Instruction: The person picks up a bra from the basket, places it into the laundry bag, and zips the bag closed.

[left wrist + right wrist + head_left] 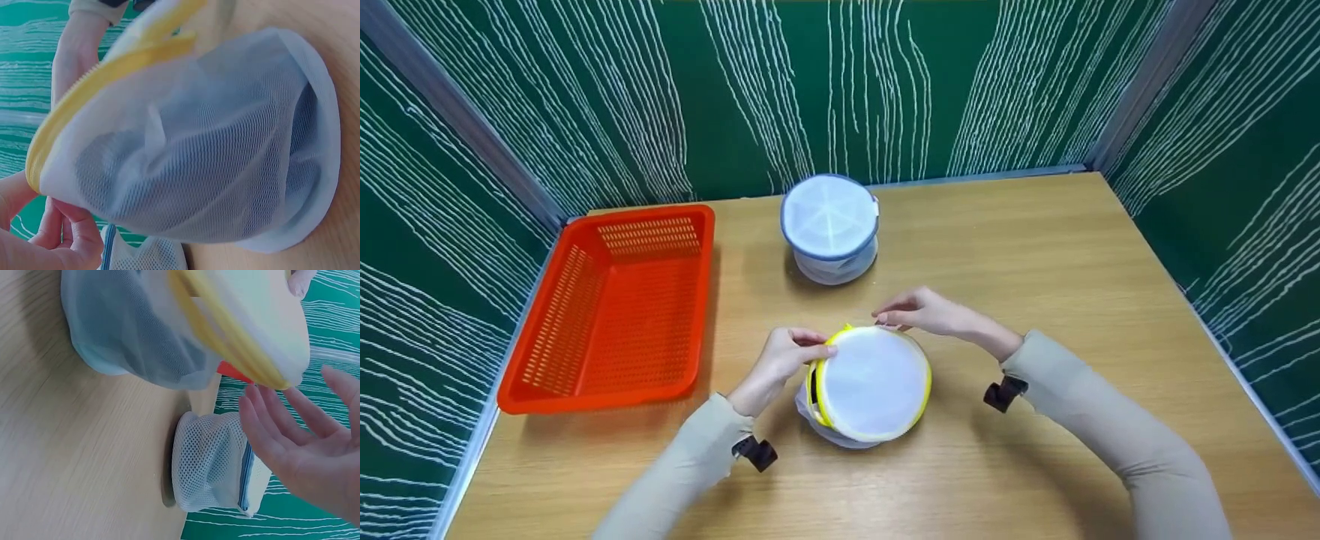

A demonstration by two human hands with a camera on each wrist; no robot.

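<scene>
A white mesh laundry bag with a yellow zipper [924,390] stands on the table before me, its round white lid [874,384] facing up. A dark gap shows along the zipper on the left, and something dark shows through the mesh side [225,163]. My left hand [784,358] pinches the yellow rim at the upper left, thumb on top and fingers below. My right hand [926,311] is at the rim's far edge; in the right wrist view its fingers [270,419] are spread and relaxed, fingertips at the zipper edge, thumb apart.
Behind, a second mesh laundry bag with a blue-grey rim [830,217] stands upright. An orange plastic basket [701,300] with slotted walls sits on the left. Green panels with white wavy lines [877,90] border the wooden table [1035,247] at the back and sides.
</scene>
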